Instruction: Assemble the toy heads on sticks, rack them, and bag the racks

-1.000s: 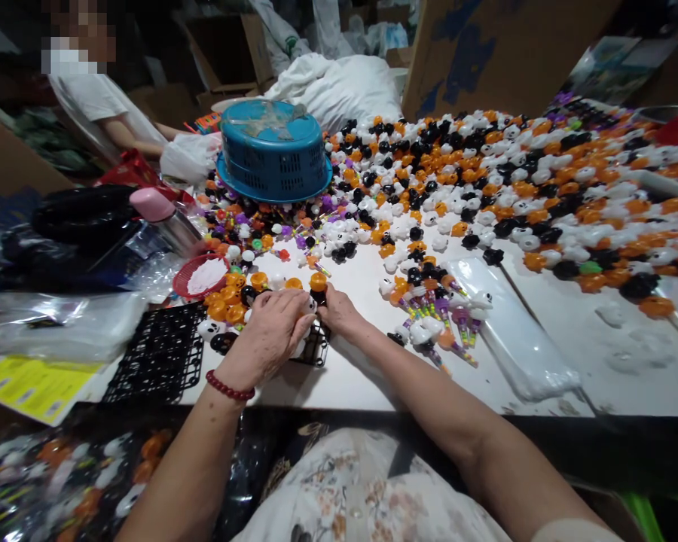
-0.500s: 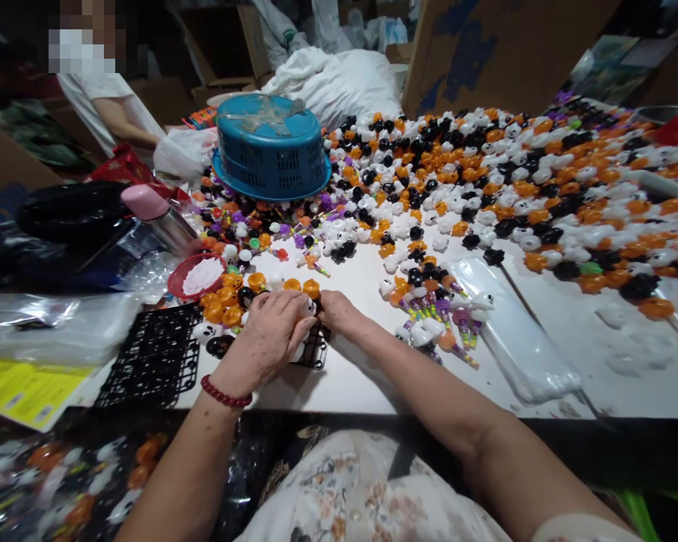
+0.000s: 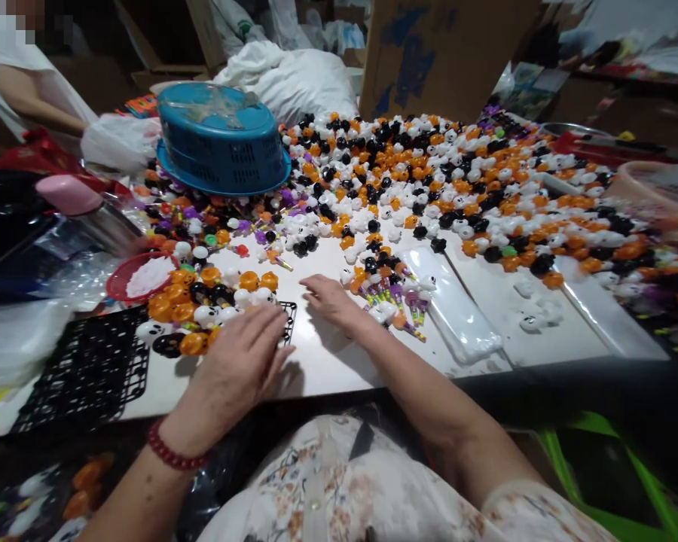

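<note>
The bare left hand [image 3: 237, 361] partly hides a black plastic grid [image 3: 289, 320]; anything beneath its palm is indiscernible. Far right of this hand, the view's edge truncates a pale pink plastic basket [image 3: 636, 199].

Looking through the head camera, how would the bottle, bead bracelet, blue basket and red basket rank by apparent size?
1. Blue basket
2. Bottle
3. Red basket
4. Bead bracelet: just a thin band, though nearer the camera.
</note>
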Available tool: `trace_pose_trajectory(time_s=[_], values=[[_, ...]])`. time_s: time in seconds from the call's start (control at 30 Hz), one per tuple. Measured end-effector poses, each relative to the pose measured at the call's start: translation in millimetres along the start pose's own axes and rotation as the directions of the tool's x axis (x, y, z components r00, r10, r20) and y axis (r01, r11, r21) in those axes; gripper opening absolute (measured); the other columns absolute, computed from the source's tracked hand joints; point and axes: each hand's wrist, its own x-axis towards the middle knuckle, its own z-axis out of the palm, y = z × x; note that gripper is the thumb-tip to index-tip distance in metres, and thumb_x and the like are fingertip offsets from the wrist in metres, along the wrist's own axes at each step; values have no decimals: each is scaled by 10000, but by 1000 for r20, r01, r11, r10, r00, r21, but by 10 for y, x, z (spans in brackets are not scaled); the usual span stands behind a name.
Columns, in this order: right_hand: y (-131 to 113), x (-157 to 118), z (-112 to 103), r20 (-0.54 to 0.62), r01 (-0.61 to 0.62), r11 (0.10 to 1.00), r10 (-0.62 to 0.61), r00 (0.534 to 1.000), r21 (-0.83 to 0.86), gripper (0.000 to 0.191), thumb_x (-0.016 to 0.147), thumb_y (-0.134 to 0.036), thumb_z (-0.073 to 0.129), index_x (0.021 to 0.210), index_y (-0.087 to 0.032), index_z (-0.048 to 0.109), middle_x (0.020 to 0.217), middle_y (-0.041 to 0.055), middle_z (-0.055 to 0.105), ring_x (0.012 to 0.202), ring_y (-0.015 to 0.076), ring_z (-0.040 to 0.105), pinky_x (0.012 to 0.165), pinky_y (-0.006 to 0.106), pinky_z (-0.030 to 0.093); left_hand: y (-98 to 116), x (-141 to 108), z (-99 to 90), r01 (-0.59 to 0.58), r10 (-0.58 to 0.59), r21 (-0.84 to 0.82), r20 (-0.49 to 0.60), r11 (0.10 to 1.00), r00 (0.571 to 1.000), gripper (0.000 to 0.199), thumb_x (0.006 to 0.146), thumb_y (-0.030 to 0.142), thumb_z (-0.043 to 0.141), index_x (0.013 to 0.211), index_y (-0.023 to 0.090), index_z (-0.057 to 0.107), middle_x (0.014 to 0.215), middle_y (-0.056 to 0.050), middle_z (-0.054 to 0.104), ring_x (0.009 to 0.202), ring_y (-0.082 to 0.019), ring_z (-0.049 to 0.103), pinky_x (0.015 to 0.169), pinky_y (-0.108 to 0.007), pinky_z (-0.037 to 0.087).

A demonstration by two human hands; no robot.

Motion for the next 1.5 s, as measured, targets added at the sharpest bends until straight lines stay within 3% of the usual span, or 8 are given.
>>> trace_pose_trajectory(time_s=[0.17,0.37,0.57,0.73,0.93,1.13,1.37,1.5], values=[[205,-738,-659,44,-45,901,71,997,-431,245,836,-68,575,1025,-139,714,1144,130,641,1067,271,505,919,386,417,339,-550,411,9,-5,-54,84,998,996,240,947,220,554,1173,142,575,1151,-123,676,1102,-249,623,952,-399,544],[309,-941,-452,112,-20,791,112,987,-612,167,845,-98,579,949,-157,696,1128,134,625,1062,312,457,837,404,374,405,-912,830,261,-263,69,21,963,965,399,939,218,559,1317,105,499,1271,-185,619,1154,-304,583,992,-473,512],[328,-782,-142,-61,-59,880,34,998,-471,203,897,-73,494,981,-167,653,1033,113,653,988,262,484,863,378,362,373,-875,960,346,-347,95,-13,933,938,441,944,250,542,1357,104,491,1301,-205,606,1204,-340,540,1007,-523,484],[150,-755,91,-176,15,975,-56,983,-223,203,851,-80,484,983,-166,611,914,87,645,865,226,548,809,327,406,383,-875,1062,381,-380,64,-27,922,924,438,950,231,498,1371,112,515,1258,-196,635,1209,-338,542,1019,-524,466],[-37,-767,307,-147,14,995,-29,989,-101,178,859,-117,499,987,-194,597,866,44,640,767,187,569,742,281,425,425,-905,1101,437,-434,88,-55,895,899,424,952,244,499,1363,155,546,1303,-160,628,1195,-332,545,991,-513,460],[-105,-754,442,-59,68,996,-72,996,-53,275,833,-50,488,1038,-184,613,1004,78,624,915,199,603,791,273,476,440,-918,1095,452,-450,89,-46,887,892,433,948,259,522,1348,97,542,1255,-185,644,1141,-338,550,940,-492,485],[-157,-741,536,-78,90,995,-86,993,48,261,862,-58,487,1041,-186,627,1033,81,594,941,189,598,834,292,500,430,-962,1151,447,-442,53,-93,893,892,390,913,175,500,1293,125,571,1259,-186,613,1175,-334,550,979,-497,485],[-236,-712,528,-105,-27,964,56,993,263,112,854,-148,564,920,-182,647,886,43,627,813,173,596,769,286,494,439,-957,1144,463,-460,14,-94,886,883,374,922,201,522,1281,111,579,1255,-205,598,1186,-329,545,1001,-493,479]])
